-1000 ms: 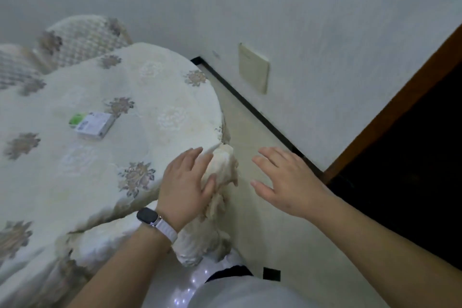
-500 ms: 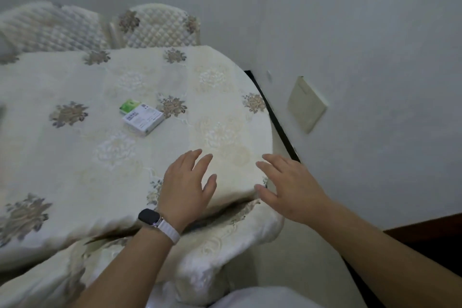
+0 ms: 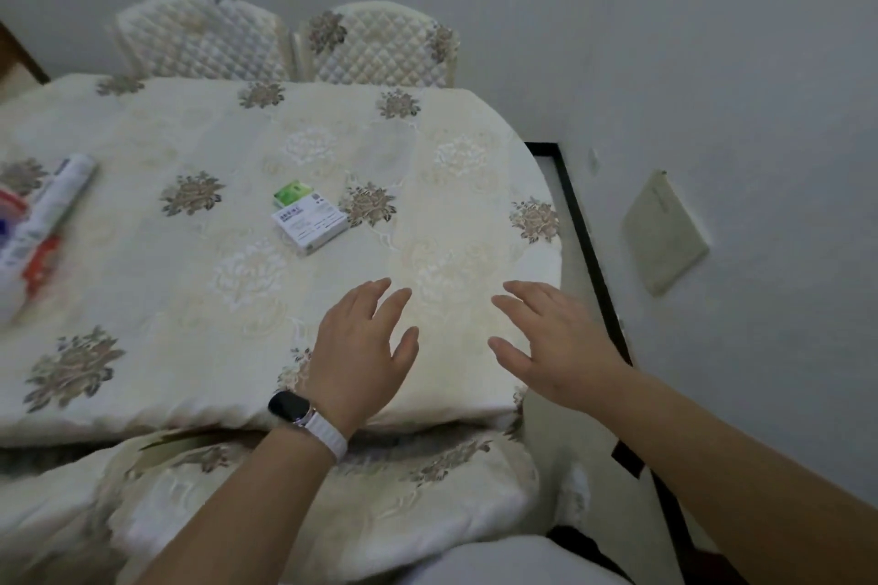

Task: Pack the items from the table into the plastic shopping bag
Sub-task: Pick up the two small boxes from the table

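Box on table; left hand & right hand grip spread, empty.

One view only, from a camera worn on the person's head, so no second view shares the scene. It looks forward and steeply down across the table from its near edge, facing the two chair backs and the far wall. Wide-angle bending shows at the borders. The left hand and right hand sit close below the lens, forearms entering from the bottom edge. The small box lies mid-frame, farther off. The left border cuts off some packaged items, blurred and possibly tubes. The right side takes in wall and floor.
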Demonstrator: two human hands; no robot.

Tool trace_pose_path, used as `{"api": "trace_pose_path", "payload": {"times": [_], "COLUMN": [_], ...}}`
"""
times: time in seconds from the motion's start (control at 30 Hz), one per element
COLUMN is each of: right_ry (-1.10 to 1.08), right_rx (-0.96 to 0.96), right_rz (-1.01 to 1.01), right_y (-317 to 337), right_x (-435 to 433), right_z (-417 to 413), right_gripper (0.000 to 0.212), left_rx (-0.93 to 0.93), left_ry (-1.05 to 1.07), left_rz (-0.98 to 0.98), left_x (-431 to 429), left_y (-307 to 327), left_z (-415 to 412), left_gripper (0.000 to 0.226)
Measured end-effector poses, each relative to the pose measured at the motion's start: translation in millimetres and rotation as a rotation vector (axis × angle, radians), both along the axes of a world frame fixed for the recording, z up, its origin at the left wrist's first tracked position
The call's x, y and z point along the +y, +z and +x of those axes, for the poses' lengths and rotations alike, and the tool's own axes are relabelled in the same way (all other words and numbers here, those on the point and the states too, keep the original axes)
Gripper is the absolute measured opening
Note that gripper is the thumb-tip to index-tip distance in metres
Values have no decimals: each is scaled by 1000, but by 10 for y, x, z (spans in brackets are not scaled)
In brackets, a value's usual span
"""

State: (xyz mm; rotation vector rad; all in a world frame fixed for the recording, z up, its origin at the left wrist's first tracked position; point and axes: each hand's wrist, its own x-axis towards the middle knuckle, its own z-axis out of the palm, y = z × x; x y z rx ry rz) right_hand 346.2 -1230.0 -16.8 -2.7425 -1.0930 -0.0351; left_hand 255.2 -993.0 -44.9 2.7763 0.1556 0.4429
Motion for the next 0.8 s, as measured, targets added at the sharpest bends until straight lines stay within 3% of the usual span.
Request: {"api": "trace_pose_path", "payload": {"times": [0.5,0.8], "right_ry": [195,274], "right_rx": [-11,63], "right_rz": [63,115], "right_y": [154,184], "right_x": [-1756,-1922], "right_z": [1902,2486], "right_gripper": [55,60], "left_rx": [66,88], "left_ry": [189,298], "left_rz": [116,168], "left_x": [-2057,-2275], "left_y": [354,411], "left_z": [1477,1785], "left_gripper": [51,51]}}
